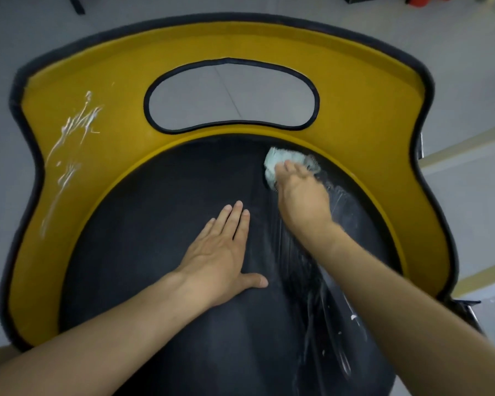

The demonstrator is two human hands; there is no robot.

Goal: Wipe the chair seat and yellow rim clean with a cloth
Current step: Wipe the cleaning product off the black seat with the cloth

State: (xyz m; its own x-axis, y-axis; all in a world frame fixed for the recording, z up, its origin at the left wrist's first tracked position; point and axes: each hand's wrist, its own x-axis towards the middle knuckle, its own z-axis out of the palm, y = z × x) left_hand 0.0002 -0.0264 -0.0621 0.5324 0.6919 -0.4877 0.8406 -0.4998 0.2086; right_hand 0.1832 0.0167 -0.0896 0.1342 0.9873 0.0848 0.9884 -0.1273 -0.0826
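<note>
White cloth (275, 164), bunched into a wad, sits under the fingers of the right hand (303, 192), which presses it down with the palm facing the seat; the fingers curl over the wad, though how tightly they close on it cannot be told. The cloth lies at the far right of the black seat (160, 195), touching the inner edge of the yellow rim (355, 115). Wet, whitish streaks (320, 281) run along the right side of the seat, from the hand back toward the near edge. The left hand (220, 255) lies flat and open near the seat's middle, fingers together and pointing toward the far edge, thumb spread to the right, holding nothing. The two hands are apart. The rim curves around the seat's far and side edges, with an oval cutout (232, 95) at its far middle. White smears (72, 144) mark the rim's left side. Grey floor (469, 38) shows beyond the chair.
</note>
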